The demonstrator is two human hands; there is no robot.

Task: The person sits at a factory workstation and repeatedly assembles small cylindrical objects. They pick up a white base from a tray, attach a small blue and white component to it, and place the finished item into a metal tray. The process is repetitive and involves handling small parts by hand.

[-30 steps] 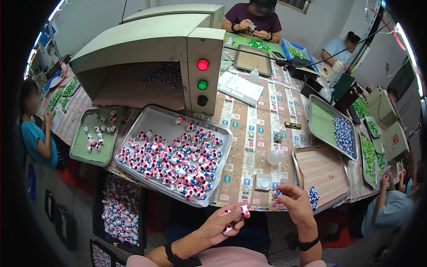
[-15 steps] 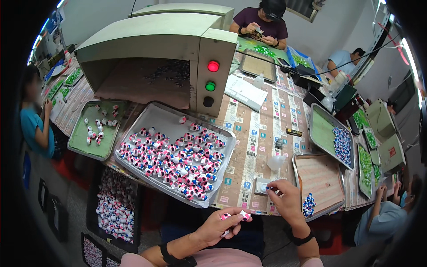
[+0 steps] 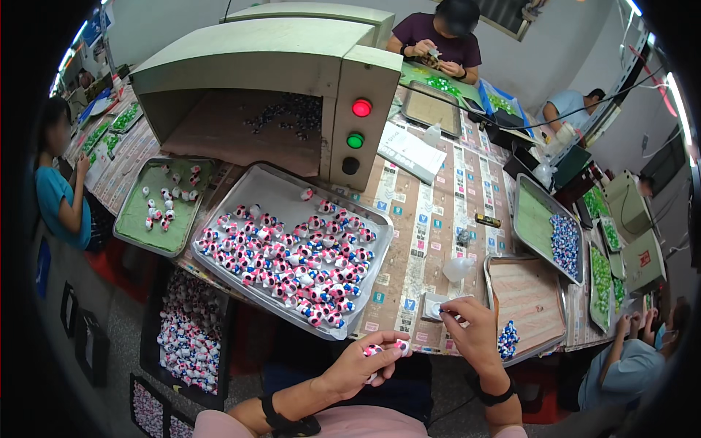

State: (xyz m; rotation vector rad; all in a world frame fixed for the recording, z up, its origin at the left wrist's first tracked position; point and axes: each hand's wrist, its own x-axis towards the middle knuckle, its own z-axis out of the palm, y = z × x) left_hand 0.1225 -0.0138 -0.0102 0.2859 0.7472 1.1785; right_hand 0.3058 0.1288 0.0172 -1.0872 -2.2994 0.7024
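Note:
My left hand [image 3: 349,369] is curled round a few small white, pink and black figurine pieces, with one piece [image 3: 401,347] poking out at the fingertips. My right hand [image 3: 473,330] pinches a tiny dark blue piece, mostly hidden by the fingers, at the edge of a small white square dish [image 3: 431,305]. Left of the hands, a large metal tray [image 3: 285,179] carries many white, pink and blue figurines. Beside my right hand, a paper-lined tray [image 3: 529,292] has a small pile of blue and white pieces [image 3: 507,339] in its near corner.
A beige oven-like machine [image 3: 241,55] with lit red and green buttons stands behind the large tray. A squeeze bottle [image 3: 458,269] is beyond the dish. Green-lined trays [image 3: 131,233] flank the work area. A black crate of figurines [image 3: 191,336] sits low at left. Other people work around the table.
The whole view has shifted slightly. Both hands keep nearly the same places, the right still pinching at the dish and the left still holding its pieces.

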